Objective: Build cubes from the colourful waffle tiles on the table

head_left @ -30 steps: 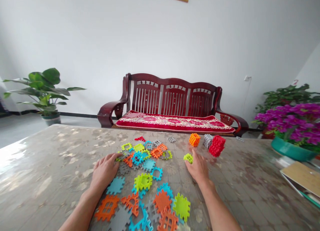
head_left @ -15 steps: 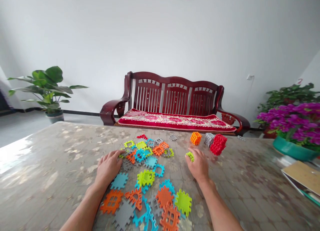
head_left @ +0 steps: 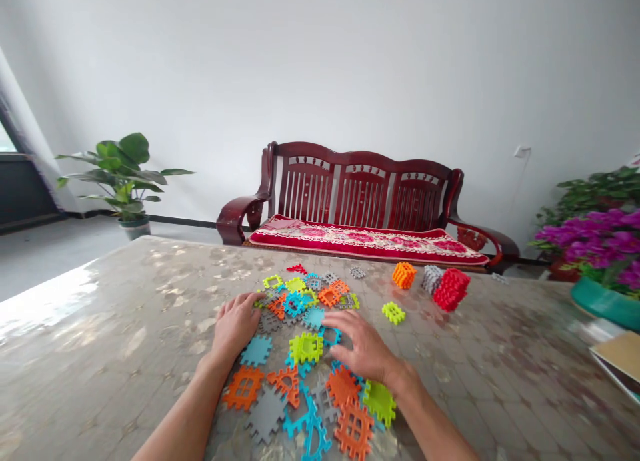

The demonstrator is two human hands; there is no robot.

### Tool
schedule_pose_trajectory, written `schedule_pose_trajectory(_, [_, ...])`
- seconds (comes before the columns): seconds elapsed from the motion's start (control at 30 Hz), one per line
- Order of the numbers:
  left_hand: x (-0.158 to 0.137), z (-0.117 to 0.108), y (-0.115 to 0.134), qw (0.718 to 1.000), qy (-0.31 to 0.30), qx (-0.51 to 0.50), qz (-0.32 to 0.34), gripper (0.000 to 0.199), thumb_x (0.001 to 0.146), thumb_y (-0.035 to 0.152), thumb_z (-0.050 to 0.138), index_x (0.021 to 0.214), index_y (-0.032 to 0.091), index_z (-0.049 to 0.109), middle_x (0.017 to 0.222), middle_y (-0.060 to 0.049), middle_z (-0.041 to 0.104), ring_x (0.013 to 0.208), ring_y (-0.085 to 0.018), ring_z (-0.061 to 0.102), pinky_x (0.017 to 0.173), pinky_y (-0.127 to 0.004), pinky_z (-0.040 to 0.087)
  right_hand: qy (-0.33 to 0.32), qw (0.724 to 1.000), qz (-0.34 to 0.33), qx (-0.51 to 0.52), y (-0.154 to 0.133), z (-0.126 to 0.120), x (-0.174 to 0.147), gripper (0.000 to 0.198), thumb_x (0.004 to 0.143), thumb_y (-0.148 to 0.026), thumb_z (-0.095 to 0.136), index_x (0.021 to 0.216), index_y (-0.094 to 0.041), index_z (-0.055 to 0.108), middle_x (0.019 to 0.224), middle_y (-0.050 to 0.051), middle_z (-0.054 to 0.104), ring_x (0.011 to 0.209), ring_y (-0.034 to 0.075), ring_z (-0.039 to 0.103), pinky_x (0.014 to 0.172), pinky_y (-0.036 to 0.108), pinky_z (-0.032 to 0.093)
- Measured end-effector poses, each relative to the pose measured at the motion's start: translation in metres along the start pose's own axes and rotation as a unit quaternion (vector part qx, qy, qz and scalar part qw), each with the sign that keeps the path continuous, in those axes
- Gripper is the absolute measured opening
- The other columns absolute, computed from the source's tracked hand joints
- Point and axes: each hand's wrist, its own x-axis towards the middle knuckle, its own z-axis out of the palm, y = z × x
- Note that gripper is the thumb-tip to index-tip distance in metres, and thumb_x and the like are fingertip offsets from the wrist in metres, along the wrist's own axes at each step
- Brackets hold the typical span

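Note:
My left hand [head_left: 237, 329] lies on the table at the left edge of a pile of notched plastic building tiles, its fingers stretched out beside a gray tile [head_left: 271, 322]. Over the pile reaches my right hand [head_left: 361, 346], thumb and fingers apart with nothing between them. Under its fingertips is a blue frame-shaped tile [head_left: 330, 336], partly covered. A light blue tile [head_left: 313, 317] and a stacked lime-green tile [head_left: 305, 348] are close by. To the right of the pile, a small lime-green tile [head_left: 393, 312] rests alone. Nearer me are an orange window tile [head_left: 243, 388] and a gray square tile [head_left: 267, 414].
An orange block stack [head_left: 404, 275], a gray stack [head_left: 431, 279] and a red stack [head_left: 451, 290] stand at the back right. Purple flowers in a teal pot [head_left: 603, 304] are at the right edge. Beyond the table [head_left: 150, 314] is a wooden bench [head_left: 360, 181].
My right hand has let go of the small lime-green tile, leaving it on the table, and has moved left over the pile. My left hand stays by the pile. The view has turned slightly left.

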Motion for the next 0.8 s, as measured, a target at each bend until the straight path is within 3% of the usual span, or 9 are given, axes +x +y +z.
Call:
schedule_pose_trajectory(0.1, [0.0, 0.0, 0.0, 1.0, 0.0, -0.002, -0.003, 0.043, 0.087, 0.025, 0.041, 0.124, 0.033, 0.063, 0.133, -0.003, 0.061, 0.122, -0.027, 0.053, 0.106, -0.044, 0.035, -0.044, 0.998, -0.02, -0.03, -0.015, 0.012, 0.004, 0.055, 0.081, -0.023, 0.065, 0.134, -0.029, 0.056, 0.142, 0.003, 0.055, 0.13, 0.021, 0.047, 0.114, 0.043, 0.032])
schedule_pose_trajectory(0.23, [0.0, 0.0, 0.0, 1.0, 0.0, -0.006, -0.005, 0.044, 0.087, 0.024, 0.041, 0.125, 0.033, 0.063, 0.133, -0.003, 0.061, 0.124, -0.027, 0.052, 0.107, -0.045, 0.034, -0.051, 0.997, -0.035, -0.051, -0.02, 0.03, 0.008, 0.058, 0.082, -0.026, 0.068, 0.138, -0.027, 0.052, 0.138, 0.004, 0.058, 0.126, 0.02, 0.049, 0.111, 0.036, 0.036])
schedule_pose_trajectory(0.47, [0.0, 0.001, 0.0, 1.0, 0.002, -0.013, -0.006, 0.044, 0.087, 0.023, 0.041, 0.123, 0.033, 0.064, 0.133, -0.003, 0.062, 0.124, -0.026, 0.052, 0.108, -0.044, 0.033, -0.041, 0.993, -0.04, -0.099, -0.02, 0.035, 0.011, 0.041, 0.08, -0.03, 0.073, 0.12, -0.025, 0.062, 0.112, 0.002, 0.068, 0.107, 0.02, 0.055, 0.099, 0.034, 0.043])
schedule_pose_trajectory(0.6, [0.001, 0.002, 0.0, 1.0, 0.006, -0.012, -0.005, 0.044, 0.086, 0.023, 0.042, 0.123, 0.034, 0.064, 0.132, -0.002, 0.063, 0.123, -0.025, 0.053, 0.108, -0.042, 0.034, -0.034, 0.991, -0.052, -0.116, -0.018, 0.037, 0.01, 0.029, 0.082, -0.02, 0.066, 0.111, -0.026, 0.066, 0.105, 0.002, 0.068, 0.1, 0.019, 0.058, 0.092, 0.032, 0.046])
schedule_pose_trajectory(0.7, [0.001, 0.002, -0.001, 1.0, 0.005, -0.011, -0.005, 0.044, 0.086, 0.023, 0.043, 0.123, 0.034, 0.064, 0.132, -0.002, 0.063, 0.124, -0.025, 0.053, 0.107, -0.042, 0.034, 0.003, 0.996, -0.035, -0.083, -0.016, 0.038, 0.009, 0.029, 0.081, -0.009, 0.059, 0.103, -0.026, 0.07, 0.104, 0.002, 0.069, 0.1, 0.018, 0.061, 0.092, 0.03, 0.047])
schedule_pose_trajectory(0.8, [0.001, 0.002, -0.001, 1.0, 0.002, -0.013, -0.006, 0.044, 0.086, 0.023, 0.041, 0.123, 0.034, 0.064, 0.132, -0.002, 0.062, 0.125, -0.026, 0.052, 0.108, -0.043, 0.033, 0.079, 0.995, 0.053, -0.02, -0.005, 0.034, 0.01, 0.037, 0.078, -0.004, 0.051, 0.102, -0.025, 0.07, 0.106, 0.003, 0.07, 0.102, 0.017, 0.063, 0.09, 0.029, 0.048])
